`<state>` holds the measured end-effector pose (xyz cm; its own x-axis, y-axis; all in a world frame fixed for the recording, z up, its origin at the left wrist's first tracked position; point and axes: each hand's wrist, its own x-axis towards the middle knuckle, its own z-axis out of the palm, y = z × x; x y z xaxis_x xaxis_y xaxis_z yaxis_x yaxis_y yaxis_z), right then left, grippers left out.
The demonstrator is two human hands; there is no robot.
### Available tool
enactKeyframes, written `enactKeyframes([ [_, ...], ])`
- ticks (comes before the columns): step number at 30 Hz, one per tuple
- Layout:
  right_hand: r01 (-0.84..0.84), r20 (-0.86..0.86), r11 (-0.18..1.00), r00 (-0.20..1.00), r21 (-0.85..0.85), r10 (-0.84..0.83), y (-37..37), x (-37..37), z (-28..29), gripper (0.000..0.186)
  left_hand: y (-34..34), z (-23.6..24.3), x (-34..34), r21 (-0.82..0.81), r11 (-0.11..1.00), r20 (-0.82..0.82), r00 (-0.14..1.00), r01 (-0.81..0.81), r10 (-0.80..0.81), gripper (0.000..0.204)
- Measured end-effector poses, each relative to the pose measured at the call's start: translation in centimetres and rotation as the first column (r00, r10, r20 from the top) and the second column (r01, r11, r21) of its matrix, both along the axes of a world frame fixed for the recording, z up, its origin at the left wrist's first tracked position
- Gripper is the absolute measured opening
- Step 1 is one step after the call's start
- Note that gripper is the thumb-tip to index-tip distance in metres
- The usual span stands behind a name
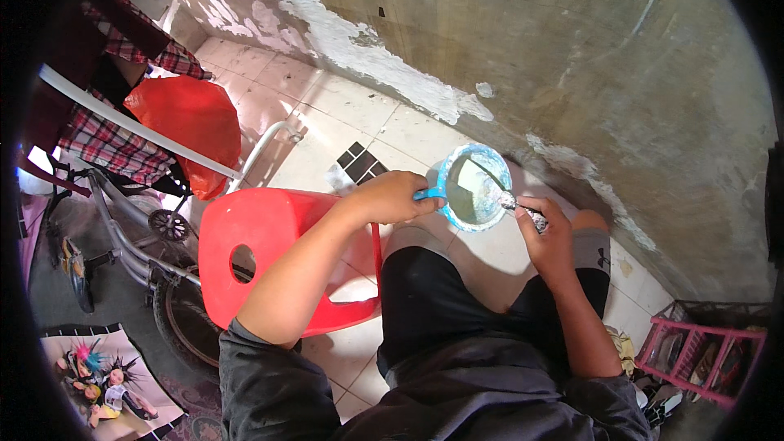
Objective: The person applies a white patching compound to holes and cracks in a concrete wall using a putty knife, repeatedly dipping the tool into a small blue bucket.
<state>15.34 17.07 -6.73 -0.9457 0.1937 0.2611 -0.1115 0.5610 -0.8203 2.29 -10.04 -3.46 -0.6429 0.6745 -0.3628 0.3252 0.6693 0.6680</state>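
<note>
My left hand (398,198) is closed around the blue handle of a plastic water dipper (501,157), its rim smeared with white. Inside the dipper lies a greyish-green and white content. In my right hand (550,238) is what looks like a scraper (534,219), its dark handle spattered with white. The tool's head reaches into the dipper and its exact shape is hard to make out. The dipper is held above the tiled floor, between my knees and the wall.
A bare wall (555,49) with patchy white filler rises ahead. Left of me are a red plastic stool (269,233), a bicycle (122,212), a red bag (192,122) and hanging plaid cloth. A pink rack (694,351) stands at the right, beside white floor tiles (343,114).
</note>
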Motion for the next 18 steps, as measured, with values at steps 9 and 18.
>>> enactKeyframes([
  [9, 0.312, 0.486, 0.678, 0.871, -0.666, 0.077, 1.6, 1.5, 0.3, 0.028, 0.6, 1.8, 0.4, -0.003, 0.978, 0.144, 0.968, -0.209, 0.207, 0.047],
  [18, 0.298, 0.465, 0.529, 0.859, -0.794, 0.214, 1.8, 2.2, -0.9, 0.027, 0.7, 2.0, 0.1, -0.053, 0.966, 0.179, 0.949, -0.253, 0.258, 0.051],
])
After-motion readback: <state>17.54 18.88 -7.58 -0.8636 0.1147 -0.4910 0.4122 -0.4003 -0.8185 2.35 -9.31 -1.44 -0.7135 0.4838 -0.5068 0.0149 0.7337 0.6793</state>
